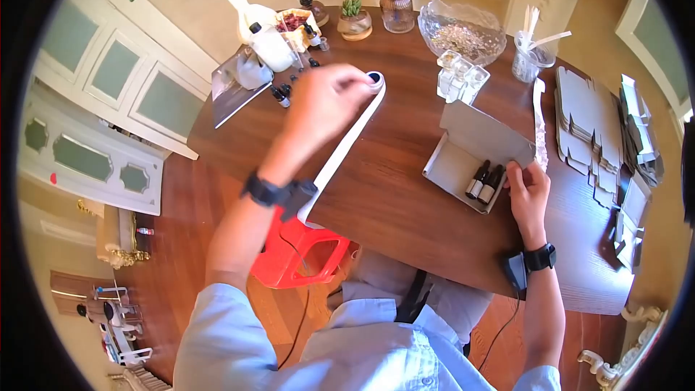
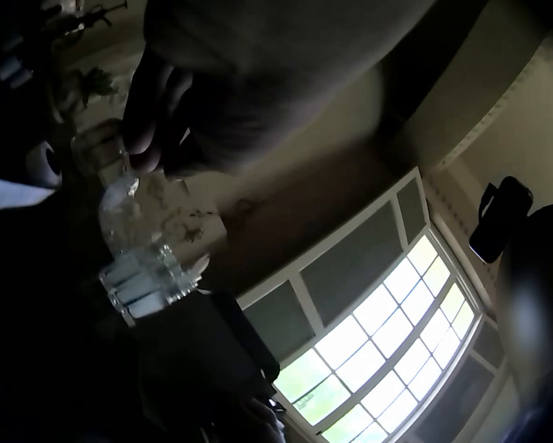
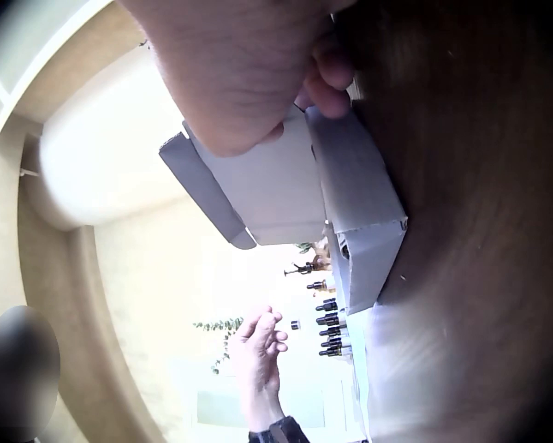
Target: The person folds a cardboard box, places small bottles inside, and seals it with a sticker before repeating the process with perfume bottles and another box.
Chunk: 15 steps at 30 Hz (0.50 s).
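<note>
My right hand [image 1: 530,195] grips the right side of an open grey cardboard box [image 1: 450,166]. Two small dark bottles with white labels [image 1: 485,182] lie inside it, and its lid stands raised. My left hand [image 1: 322,98] is lifted over the table's left part, fingertips drawn together. I cannot tell whether something small sits between them. In the head view, those fingertips overlap the edge of a white strip's roll [image 1: 375,80]; the left wrist view shows the roll [image 2: 44,166] apart from them. The unrolled strip [image 1: 340,152] runs toward the table's front edge.
Flattened grey boxes [image 1: 579,123] are stacked at the right, beside a narrow white crumpled strip [image 1: 540,116]. Clear glass bottles [image 1: 461,76] and a glass bowl [image 1: 463,36] stand behind the open box. Dropper bottles [image 1: 281,94] and a white bottle [image 1: 271,48] occupy the back left.
</note>
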Tool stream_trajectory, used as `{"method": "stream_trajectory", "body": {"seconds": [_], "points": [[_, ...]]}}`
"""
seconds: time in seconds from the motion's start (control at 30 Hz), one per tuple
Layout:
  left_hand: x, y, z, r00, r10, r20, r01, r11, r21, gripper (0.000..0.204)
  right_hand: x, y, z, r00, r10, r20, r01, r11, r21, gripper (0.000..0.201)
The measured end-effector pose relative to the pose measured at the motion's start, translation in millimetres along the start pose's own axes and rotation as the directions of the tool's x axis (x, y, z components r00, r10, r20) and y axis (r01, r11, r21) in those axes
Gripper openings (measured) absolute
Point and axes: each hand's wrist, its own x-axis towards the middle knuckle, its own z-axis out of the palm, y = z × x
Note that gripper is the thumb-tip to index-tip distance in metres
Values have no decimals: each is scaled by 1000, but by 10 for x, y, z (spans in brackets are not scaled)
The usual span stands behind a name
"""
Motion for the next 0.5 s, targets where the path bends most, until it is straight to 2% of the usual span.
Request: {"method": "stream_trajectory", "body": {"seconds": [0.03,0.07,0.1,0.17,0.2,0.27,0.37,0.43,0.5], "points": [[132,-150,-165,999,-25,-43,31,989,146,21,-1,-16,-1,1000,0,2,0,1000,10,12],[249,-297,-290,997,8,-73,18,938,345,25,1,-30,-2,1000,-1,5,1,1000,19,12],[342,-433,-380,997,-1,-71,33,887,461,28,5,-32,-5,1000,-8,7,7,1000,22,12],[457,-564,-439,990,-131,-44,133,813,566,32,0,-17,-19,1000,-2,10,2,1000,-1,12],[470,-621,-418,991,-128,-48,133,814,566,32,-5,-10,-20,1000,-7,9,7,1000,-1,12],[500,-713,-375,997,-74,-32,75,709,702,34,1,2,-18,1000,-1,4,1,1000,6,12],[579,-753,-327,996,-73,-41,80,683,726,36,-2,-17,-14,1000,-4,10,4,1000,16,13],[603,-772,-284,991,-126,-36,112,669,735,36,4,32,-15,1000,-8,12,8,1000,17,13],[625,-826,-252,997,-75,1,49,665,745,34,15,39,-9,1000,-12,12,12,1000,19,13]]}}
